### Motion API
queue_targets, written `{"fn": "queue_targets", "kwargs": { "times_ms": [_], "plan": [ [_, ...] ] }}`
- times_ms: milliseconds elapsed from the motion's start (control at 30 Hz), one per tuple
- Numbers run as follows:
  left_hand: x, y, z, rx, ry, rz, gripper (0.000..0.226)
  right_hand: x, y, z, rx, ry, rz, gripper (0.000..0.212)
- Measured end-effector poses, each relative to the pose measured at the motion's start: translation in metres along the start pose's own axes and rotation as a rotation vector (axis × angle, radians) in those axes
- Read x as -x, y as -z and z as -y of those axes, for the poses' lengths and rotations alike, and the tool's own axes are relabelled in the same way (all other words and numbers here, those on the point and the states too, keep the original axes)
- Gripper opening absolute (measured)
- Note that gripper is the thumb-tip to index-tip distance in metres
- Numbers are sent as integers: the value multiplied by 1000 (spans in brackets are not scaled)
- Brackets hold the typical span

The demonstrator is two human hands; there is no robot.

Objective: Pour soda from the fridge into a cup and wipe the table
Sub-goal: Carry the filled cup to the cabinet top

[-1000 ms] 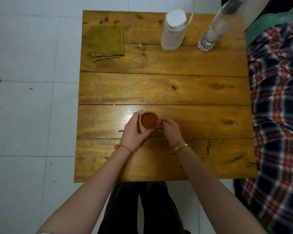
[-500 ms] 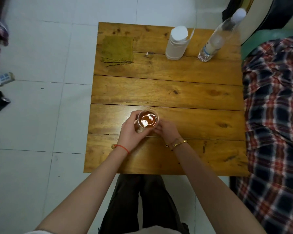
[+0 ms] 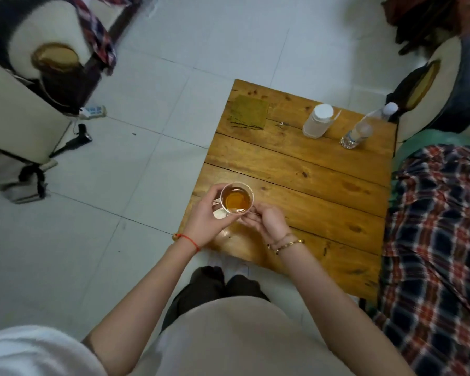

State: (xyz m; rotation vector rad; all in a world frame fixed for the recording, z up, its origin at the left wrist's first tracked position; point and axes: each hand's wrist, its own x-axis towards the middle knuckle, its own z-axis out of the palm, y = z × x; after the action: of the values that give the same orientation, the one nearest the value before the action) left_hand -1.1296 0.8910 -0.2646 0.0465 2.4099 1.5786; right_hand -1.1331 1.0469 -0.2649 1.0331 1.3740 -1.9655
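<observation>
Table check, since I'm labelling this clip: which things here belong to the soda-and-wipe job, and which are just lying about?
Job: cup of amber drink, gripped by left hand, right hand at its side; green cloth; table.

Lying about: white bottle, clear bottle, plaid fabric, power strip.

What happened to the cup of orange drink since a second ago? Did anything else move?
The cup has come up off the table, lifted toward the person. The left hand grips its side as before, and the right hand has slid under its base. The green cloth, white bottle and clear bottle stayed put.
</observation>
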Motion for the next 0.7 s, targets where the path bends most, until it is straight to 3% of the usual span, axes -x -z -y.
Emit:
{"fn": "queue_targets", "kwargs": {
  "times_ms": [333, 700],
  "plan": [
    [72, 103, -16, 91, 53, -244, 62, 50, -96, -6, 138, 5, 245, 28],
    [132, 263, 36, 132, 146, -519, 64, 65, -284, -46, 329, -48, 419, 29]
  ]
}}
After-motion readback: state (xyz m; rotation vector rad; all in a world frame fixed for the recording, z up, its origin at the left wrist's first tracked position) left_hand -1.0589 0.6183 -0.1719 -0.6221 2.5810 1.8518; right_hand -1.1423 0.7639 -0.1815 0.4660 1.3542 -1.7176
